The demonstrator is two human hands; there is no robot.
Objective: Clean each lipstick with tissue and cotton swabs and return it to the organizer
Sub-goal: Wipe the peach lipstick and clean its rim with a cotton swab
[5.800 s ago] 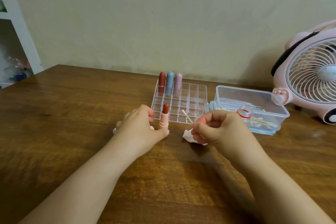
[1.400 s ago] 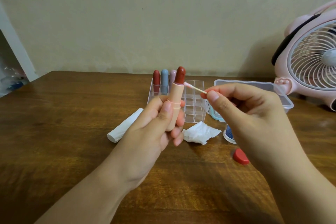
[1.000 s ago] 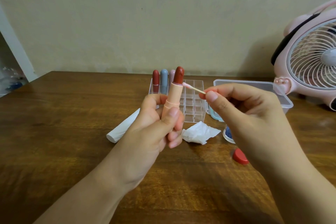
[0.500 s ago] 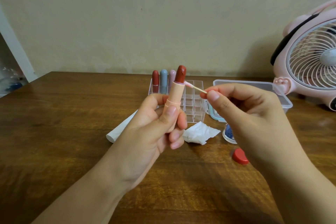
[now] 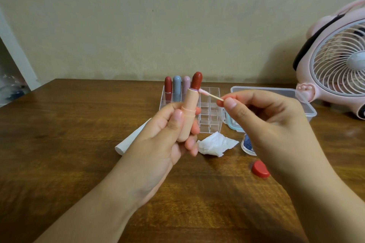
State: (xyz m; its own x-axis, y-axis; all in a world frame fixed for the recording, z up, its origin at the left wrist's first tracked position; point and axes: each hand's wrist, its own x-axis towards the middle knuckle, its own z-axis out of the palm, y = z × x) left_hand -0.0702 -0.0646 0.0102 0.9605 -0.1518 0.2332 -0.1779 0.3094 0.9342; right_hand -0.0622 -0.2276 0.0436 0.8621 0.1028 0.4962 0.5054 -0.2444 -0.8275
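The open lipstick stands upright in the air above the desk, its peach tube clamped in the grip of the left hand, thumb in front and fingers behind, the dark red bullet raised clear of the collar. The right hand pinches the stick of a cotton swab between thumb and forefinger, its pink-stained tip touching the collar just under the bullet. To do this well, I judge the tip should trace the rim lightly and stay off the soft red column, while the left hand turns the tube so every side comes round. Behind stands the clear organizer with three capped lipsticks in its back row; the crumpled tissue lies just in front of it, a white cap to the left
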